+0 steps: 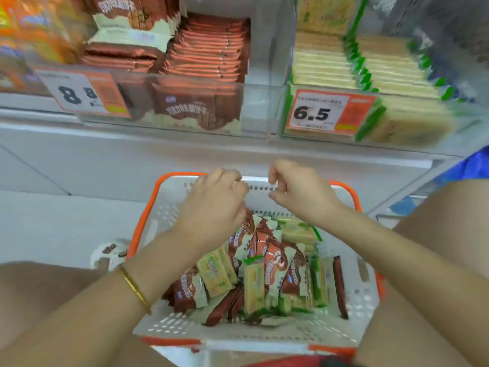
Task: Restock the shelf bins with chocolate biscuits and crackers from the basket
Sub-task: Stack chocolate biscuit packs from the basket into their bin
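A white basket with an orange rim [169, 215] sits on the floor between my knees, holding a jumble of brown chocolate biscuit packs [272, 258] and pale green-edged cracker packs [254, 287]. My left hand [211, 205] and my right hand [299, 189] hover over the basket's far side, fingers loosely curled, nothing in either. Above, a clear shelf bin [254, 107] holds rows of chocolate biscuit packs [209, 56]. The clear bin to its right [280, 112] holds cracker packs [325, 67].
Price tags reading 8.8 [82, 92] and 6.5 [330, 112] hang on the bin fronts. Orange packets [29, 27] fill the far-left bin. A white shelf ledge [132, 149] runs below the bins. My bare knees flank the basket; a patterned shoe [111, 251] shows at left.
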The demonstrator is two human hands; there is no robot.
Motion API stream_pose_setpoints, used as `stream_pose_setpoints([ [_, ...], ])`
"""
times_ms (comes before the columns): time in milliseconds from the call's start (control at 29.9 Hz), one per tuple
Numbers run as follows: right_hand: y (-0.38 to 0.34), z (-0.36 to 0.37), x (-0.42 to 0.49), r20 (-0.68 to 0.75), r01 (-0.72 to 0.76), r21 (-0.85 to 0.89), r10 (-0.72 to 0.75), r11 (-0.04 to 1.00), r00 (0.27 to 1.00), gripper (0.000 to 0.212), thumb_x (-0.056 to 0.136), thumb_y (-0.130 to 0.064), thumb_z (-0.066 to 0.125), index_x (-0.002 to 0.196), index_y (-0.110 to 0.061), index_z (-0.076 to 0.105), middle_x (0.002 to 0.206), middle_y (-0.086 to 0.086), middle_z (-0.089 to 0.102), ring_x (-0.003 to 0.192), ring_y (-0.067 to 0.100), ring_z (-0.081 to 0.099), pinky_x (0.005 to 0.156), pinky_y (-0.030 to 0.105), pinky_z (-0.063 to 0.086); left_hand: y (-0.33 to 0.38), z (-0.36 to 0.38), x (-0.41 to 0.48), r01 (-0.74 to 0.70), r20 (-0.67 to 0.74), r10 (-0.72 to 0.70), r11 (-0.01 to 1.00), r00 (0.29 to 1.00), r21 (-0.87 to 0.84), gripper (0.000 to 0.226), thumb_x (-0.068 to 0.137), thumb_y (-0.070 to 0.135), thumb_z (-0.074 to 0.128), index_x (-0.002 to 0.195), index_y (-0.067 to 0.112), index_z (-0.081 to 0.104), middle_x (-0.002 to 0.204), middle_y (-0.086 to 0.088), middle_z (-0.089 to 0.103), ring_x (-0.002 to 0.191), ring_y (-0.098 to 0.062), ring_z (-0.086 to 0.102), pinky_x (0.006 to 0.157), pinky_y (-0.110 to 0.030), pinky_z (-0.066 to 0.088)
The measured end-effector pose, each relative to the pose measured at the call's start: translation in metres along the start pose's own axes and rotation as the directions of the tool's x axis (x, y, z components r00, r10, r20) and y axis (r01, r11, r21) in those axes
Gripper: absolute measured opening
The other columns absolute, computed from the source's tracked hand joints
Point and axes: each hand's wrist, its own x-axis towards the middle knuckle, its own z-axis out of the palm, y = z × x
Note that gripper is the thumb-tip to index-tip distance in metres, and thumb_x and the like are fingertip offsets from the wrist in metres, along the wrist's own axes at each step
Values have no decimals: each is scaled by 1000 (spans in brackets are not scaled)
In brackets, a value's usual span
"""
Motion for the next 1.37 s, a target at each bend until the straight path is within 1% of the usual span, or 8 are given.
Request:
stream_pose_setpoints([
  [167, 106, 111, -23, 495, -187, -245, 289, 951, 820, 31, 88, -15, 61, 118, -13, 53, 119, 8, 58, 110, 26, 55, 81, 30, 43, 29, 49, -15, -144, 345, 126, 989, 930, 27, 33, 92, 22, 47, 122, 12, 58, 130, -5, 51, 121, -26, 43, 97, -39, 35],
  [368, 125, 177, -37, 443, -380, -75, 372, 922, 816, 62, 82, -30, 72, 133, -11, 43, 131, 10, 53, 116, 28, 53, 96, 37, 47, 29, 64, -22, -244, 281, 236, 970, 930, -5, 23, 61, 19, 80, 82, 11, 71, 91, -8, 68, 84, -28, 65, 66, -38, 55],
  [501, 115, 179, -28, 497, -382, -79, 368, 921, 786, 31, 83, -28, 72, 102, -9, 57, 102, 5, 60, 96, 24, 59, 75, 30, 46, 23, 69, -21, -192, 345, 179, 981, 921, 3, 24, 79, 22, 67, 101, 12, 69, 111, -8, 64, 102, -27, 59, 81, -41, 53],
  [602, 101, 155, -16, 543, -370, -69, 346, 926, 765, 40, 84, -24, 70, 117, -4, 56, 112, 7, 59, 101, 24, 57, 76, 27, 42, 18, 74, -18, -143, 423, 124, 990, 898, 15, 38, 95, 30, 45, 130, 16, 51, 136, -3, 46, 125, -23, 41, 101, -39, 38],
  [869, 9, -2, 8, 336, -73, 192, 4, 979, 942, 33, 80, -14, 73, 110, -13, 57, 100, 2, 58, 93, 23, 60, 69, 34, 53, 3, 17, 16, 242, 527, -9, 895, 850, -375, 51, 88, 38, 62, 130, 16, 44, 124, -4, 56, 112, -20, 54, 93, -37, 45],
  [1170, -138, -101, 40, -106, 300, 660, -310, 689, 945, 13, 89, -19, 64, 96, -10, 58, 83, 7, 64, 70, 20, 68, 61, 45, 59, -84, -176, 17, 294, 178, -234, 736, 956, -610, 25, 74, 19, 79, 91, 18, 61, 88, -10, 66, 78, -21, 66, 69, -41, 53],
  [1270, -170, -115, 87, -285, 375, 620, -247, 690, 926, 30, 98, -31, 48, 98, -3, 58, 77, -2, 57, 64, 8, 65, 60, 40, 59, -119, -208, 29, 305, -96, -358, 885, 929, -351, 20, 80, 18, 71, 90, 16, 54, 76, 0, 53, 65, -12, 52, 56, -20, 42],
  [1370, -182, -106, 158, -297, 367, 357, -269, 859, 916, 19, 94, -22, 55, 100, -5, 62, 86, 2, 62, 77, 18, 64, 74, 37, 54, -148, -205, 46, 398, -254, -420, 907, 871, -135, 18, 87, 11, 57, 103, 9, 50, 83, -5, 48, 76, -25, 47, 58, -33, 33],
])
